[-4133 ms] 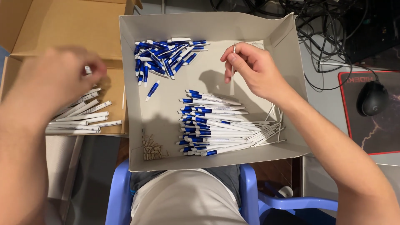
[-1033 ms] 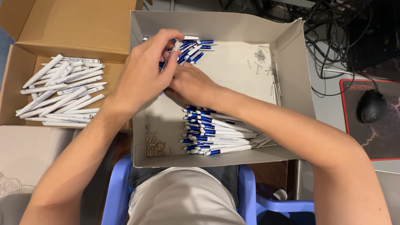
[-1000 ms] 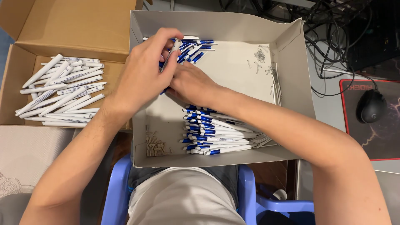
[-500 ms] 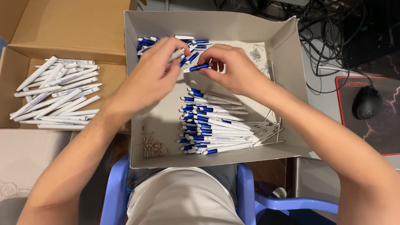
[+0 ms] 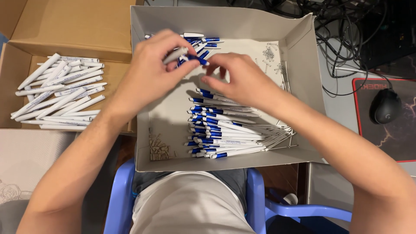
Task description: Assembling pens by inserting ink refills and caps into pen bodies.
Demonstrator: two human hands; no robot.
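Observation:
My left hand [image 5: 149, 71] holds a white pen barrel [image 5: 175, 55] over the grey cardboard tray [image 5: 303, 86]. My right hand [image 5: 240, 80] pinches a blue pen part [image 5: 197, 60] against the barrel's end. Below my hands lies a row of white-and-blue pens [image 5: 225, 132]. Loose blue and white pen parts [image 5: 203, 42] are piled at the tray's far side. A small heap of tiny springs [image 5: 159, 147] sits in the tray's near left corner.
A brown cardboard box [image 5: 73, 26] at the left holds several white pens [image 5: 58, 93]. A black mouse [image 5: 385, 106] rests on a dark mouse pad [image 5: 403, 138] at the right, with tangled cables [image 5: 346, 26] behind. I sit on a blue plastic chair [image 5: 255, 203].
Both hands have lifted from the far pile and drawn apart a little; the left now shows a white barrel, and the right brings a blue part to its end.

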